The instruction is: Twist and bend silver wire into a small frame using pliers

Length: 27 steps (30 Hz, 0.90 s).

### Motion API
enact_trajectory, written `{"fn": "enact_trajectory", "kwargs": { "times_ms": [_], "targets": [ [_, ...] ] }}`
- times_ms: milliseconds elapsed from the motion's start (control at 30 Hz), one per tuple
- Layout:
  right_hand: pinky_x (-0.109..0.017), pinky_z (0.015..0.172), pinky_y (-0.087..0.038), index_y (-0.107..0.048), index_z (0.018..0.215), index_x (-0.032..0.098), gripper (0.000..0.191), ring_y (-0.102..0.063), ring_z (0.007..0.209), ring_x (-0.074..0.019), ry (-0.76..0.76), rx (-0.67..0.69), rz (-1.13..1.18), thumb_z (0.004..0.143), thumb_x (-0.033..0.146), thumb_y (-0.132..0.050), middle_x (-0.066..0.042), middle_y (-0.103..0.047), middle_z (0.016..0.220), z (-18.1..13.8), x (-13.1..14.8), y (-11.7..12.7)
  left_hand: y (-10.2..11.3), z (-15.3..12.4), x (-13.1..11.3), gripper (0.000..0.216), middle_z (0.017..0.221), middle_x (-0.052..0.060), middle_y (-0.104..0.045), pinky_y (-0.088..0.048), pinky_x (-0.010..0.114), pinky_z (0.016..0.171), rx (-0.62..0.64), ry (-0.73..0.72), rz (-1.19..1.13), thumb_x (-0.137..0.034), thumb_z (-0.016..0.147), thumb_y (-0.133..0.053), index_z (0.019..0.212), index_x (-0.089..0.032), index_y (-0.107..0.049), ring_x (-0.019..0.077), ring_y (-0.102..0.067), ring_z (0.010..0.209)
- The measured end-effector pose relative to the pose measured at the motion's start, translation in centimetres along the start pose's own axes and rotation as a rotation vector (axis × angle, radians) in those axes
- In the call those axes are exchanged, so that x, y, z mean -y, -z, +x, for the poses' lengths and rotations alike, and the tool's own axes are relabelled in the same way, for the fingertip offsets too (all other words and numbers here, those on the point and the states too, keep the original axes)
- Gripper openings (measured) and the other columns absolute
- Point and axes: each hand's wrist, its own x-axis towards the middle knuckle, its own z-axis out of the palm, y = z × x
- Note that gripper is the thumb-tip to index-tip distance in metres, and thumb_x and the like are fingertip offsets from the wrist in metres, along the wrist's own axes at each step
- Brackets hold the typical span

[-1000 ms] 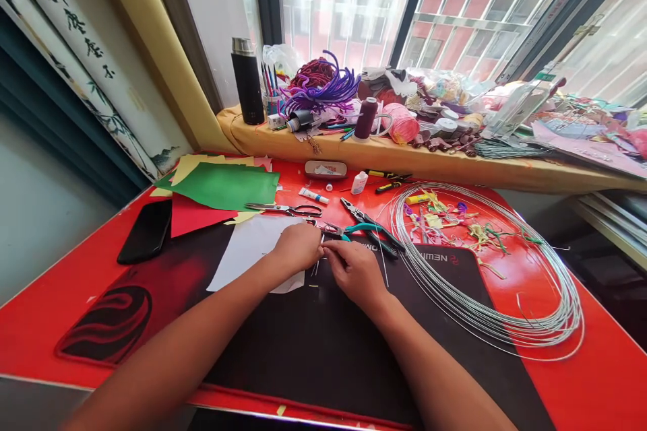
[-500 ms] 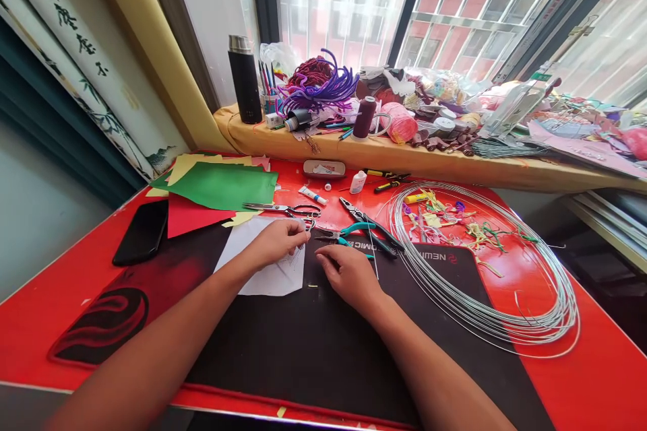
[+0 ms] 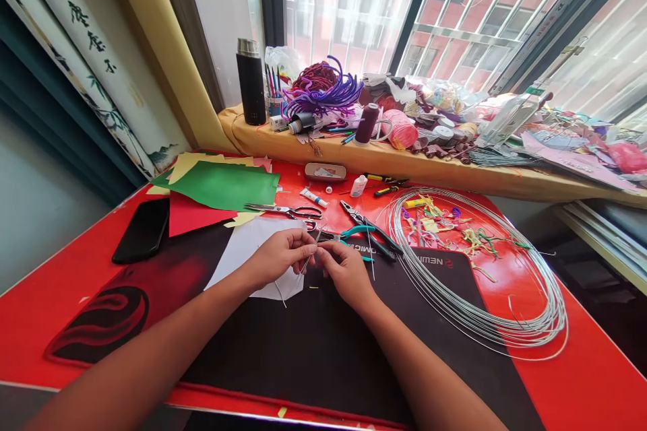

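My left hand (image 3: 283, 257) pinches thin pieces of metal wire (image 3: 306, 264) between thumb and fingers, above the edge of a white paper sheet (image 3: 230, 262). My right hand (image 3: 350, 274) meets it fingertip to fingertip, also pinched on the wire; the exact contact is too small to make out. One thin wire end (image 3: 280, 294) slants down below my left hand over the paper. Just beyond the right hand lie teal-handled pliers (image 3: 360, 231), partly hidden by it, and black-handled pliers (image 3: 377, 231). Scissors (image 3: 288, 210) rest behind the left hand.
A large wire coil (image 3: 550, 310) lies right, with colourful scraps (image 3: 470, 239) inside it. Coloured sheets (image 3: 227, 185) and a black phone (image 3: 142, 230) are at left. A glue tube (image 3: 313, 198) and small white bottle (image 3: 358, 186) stand back. Yarn and a thermos (image 3: 251, 84) crowd the sill.
My right hand has moved up and left to join the left hand, and its fingers have closed at the wire. A wire end now sticks out below my left hand.
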Motion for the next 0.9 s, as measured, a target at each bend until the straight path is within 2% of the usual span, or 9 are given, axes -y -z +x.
{"fn": "enact_trajectory", "kwargs": {
  "times_ms": [67,133,300,400,467,600,700,900],
  "targets": [
    [-0.028,0.056,-0.041,-0.076,0.091,0.019,0.026,-0.054,0.054,-0.0136,-0.057,-0.017,0.09,0.092,0.043,-0.067,-0.001,-0.068,0.071,0.3,-0.1,-0.1,-0.1,-0.2,0.3,0.04,0.073,0.002,-0.07,-0.046,0.026,0.055,-0.005,0.012,-0.036,-0.052,0.08,-0.076,0.091,-0.016,-0.063,0.0124,-0.059,0.056],
    [-0.027,0.056,-0.04,-0.077,0.091,0.018,0.029,-0.052,0.053,-0.0123,-0.109,-0.095,0.196,0.09,0.046,-0.07,-0.001,-0.066,0.068,0.5,-0.3,0.4,0.0,-0.3,0.7,0.043,0.073,0.003,-0.071,-0.047,0.026,0.056,-0.033,0.022,-0.081,-0.053,0.078,-0.078,0.092,-0.016,-0.062,0.0135,-0.061,0.056],
    [-0.024,0.052,-0.034,-0.078,0.089,0.016,0.036,-0.045,0.05,-0.0083,-0.189,-0.304,0.525,0.078,0.05,-0.081,0.002,-0.06,0.064,0.9,-1.1,3.1,0.4,-0.4,1.7,0.045,0.075,0.004,-0.074,-0.049,0.027,0.057,-0.054,0.034,-0.146,-0.054,0.078,-0.08,0.093,-0.017,-0.06,0.015,-0.065,0.058],
    [-0.023,0.05,-0.033,-0.077,0.089,0.016,0.039,-0.042,0.049,-0.0073,-0.186,-0.381,0.553,0.075,0.051,-0.084,0.003,-0.056,0.062,0.7,-1.1,3.9,0.2,-0.5,1.7,0.045,0.075,0.004,-0.073,-0.049,0.027,0.057,-0.03,0.013,-0.174,-0.055,0.078,-0.079,0.092,-0.017,-0.06,0.016,-0.066,0.06],
    [-0.024,0.049,-0.032,-0.076,0.088,0.015,0.038,-0.042,0.049,-0.0081,-0.175,-0.351,0.47,0.078,0.052,-0.081,0.003,-0.057,0.061,0.5,-0.9,3.3,0.0,-0.6,1.6,0.045,0.074,0.004,-0.073,-0.049,0.027,0.057,-0.029,-0.006,-0.172,-0.056,0.079,-0.079,0.092,-0.017,-0.06,0.0161,-0.066,0.06],
    [-0.024,0.05,-0.034,-0.074,0.089,0.016,0.039,-0.046,0.048,-0.009,-0.196,-0.132,0.361,0.086,0.056,-0.073,0.001,-0.061,0.063,0.7,0.1,0.7,0.0,-0.6,1.4,0.046,0.072,0.003,-0.071,-0.05,0.028,0.057,-0.053,-0.037,-0.139,-0.057,0.079,-0.079,0.091,-0.016,-0.061,0.0143,-0.063,0.057],
    [-0.024,0.052,-0.037,-0.073,0.089,0.017,0.043,-0.049,0.05,-0.0099,-0.186,-0.029,0.363,0.087,0.06,-0.071,0.001,-0.063,0.064,1.5,0.6,-1.1,0.1,-0.5,1.4,0.046,0.071,0.002,-0.07,-0.05,0.027,0.056,-0.069,-0.05,-0.13,-0.057,0.078,-0.079,0.087,-0.016,-0.062,0.0126,-0.06,0.054],
    [-0.025,0.05,-0.038,-0.07,0.084,0.019,0.039,-0.05,0.047,-0.0117,-0.139,-0.033,0.381,0.085,0.058,-0.074,0.006,-0.052,0.054,3.1,0.2,-2.5,0.3,-0.3,1.5,0.041,0.068,0.002,-0.07,-0.047,0.025,0.05,-0.05,-0.003,-0.114,-0.053,0.078,-0.08,0.082,-0.015,-0.064,0.0112,-0.057,0.049]
  ]
}}
